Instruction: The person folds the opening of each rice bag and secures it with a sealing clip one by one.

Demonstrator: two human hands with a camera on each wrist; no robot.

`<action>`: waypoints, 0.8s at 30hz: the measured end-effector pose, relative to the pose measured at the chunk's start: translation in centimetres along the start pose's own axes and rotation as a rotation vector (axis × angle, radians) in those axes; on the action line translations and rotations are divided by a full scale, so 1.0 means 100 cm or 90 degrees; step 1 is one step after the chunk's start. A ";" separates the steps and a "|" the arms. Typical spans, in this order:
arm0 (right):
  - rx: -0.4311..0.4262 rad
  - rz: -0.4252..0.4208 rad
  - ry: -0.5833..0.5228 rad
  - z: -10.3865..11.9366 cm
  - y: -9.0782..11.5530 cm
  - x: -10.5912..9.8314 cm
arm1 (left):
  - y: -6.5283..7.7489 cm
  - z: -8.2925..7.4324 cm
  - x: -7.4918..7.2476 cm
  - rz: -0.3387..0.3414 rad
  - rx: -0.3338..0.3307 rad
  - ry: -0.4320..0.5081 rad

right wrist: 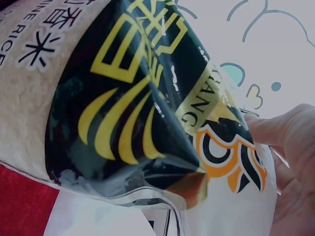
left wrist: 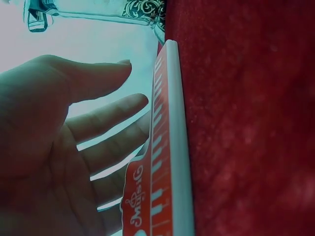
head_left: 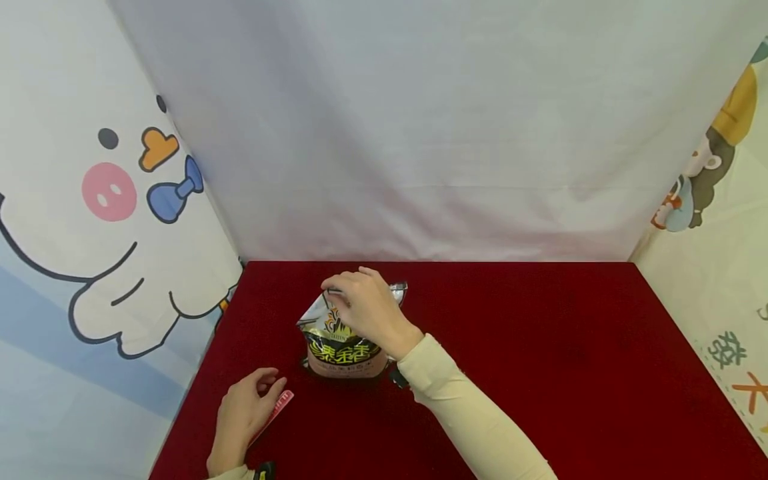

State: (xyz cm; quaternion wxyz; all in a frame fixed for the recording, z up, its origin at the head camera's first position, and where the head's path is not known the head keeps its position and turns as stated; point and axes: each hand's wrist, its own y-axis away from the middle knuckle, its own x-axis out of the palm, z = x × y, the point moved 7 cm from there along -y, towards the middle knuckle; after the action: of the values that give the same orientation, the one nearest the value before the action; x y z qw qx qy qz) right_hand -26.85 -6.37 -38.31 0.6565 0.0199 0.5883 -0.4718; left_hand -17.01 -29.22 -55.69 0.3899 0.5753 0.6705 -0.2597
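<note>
Here's the right hand (head_left: 369, 307) up at the top of the rice bag (head_left: 348, 357), thumb on one side of the loose film and fingers on the other, pinching it by the look of things. The bag sits toward the left of the surface (head_left: 540, 367), base down, its printed upper part creased and folding over below that hold. Over to the left hand (head_left: 243, 407): low, well apart from the right, fingers loosely spread and gripping nothing, right beside a red piano-key strip (head_left: 285, 401). Whether those fingertips brush the strip, I can't tell.

Now, what makes this hold a good one? Plenty of film, I'd say: a full bunch gathered between thumb and fingers, not just the slick edge, because that shiny plastic could slide. The rice looks settled in the lower half, so the weight should hang low and pull straight down; a hand centred over it would keep the bag from tipping. Any tug wants to be slow and even, kind to the seams. And the free hand could steady the base, provided it clears the strip without knocking it askew.
</note>
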 end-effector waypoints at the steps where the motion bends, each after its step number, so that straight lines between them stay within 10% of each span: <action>1: 0.000 0.000 0.000 0.000 0.000 0.000 | 0.000 0.000 0.001 0.003 0.001 0.001; 24: 0.009 0.008 0.010 0.007 0.000 -0.001 | 0.014 0.009 -0.007 0.051 -0.005 -0.038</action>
State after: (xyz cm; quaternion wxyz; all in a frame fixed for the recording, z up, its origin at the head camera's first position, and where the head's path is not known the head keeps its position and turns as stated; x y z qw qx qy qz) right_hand -26.34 -6.76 -38.02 0.6546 0.0324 0.5901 -0.4713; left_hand -15.46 -30.02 -55.50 0.4218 0.5924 0.6358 -0.2584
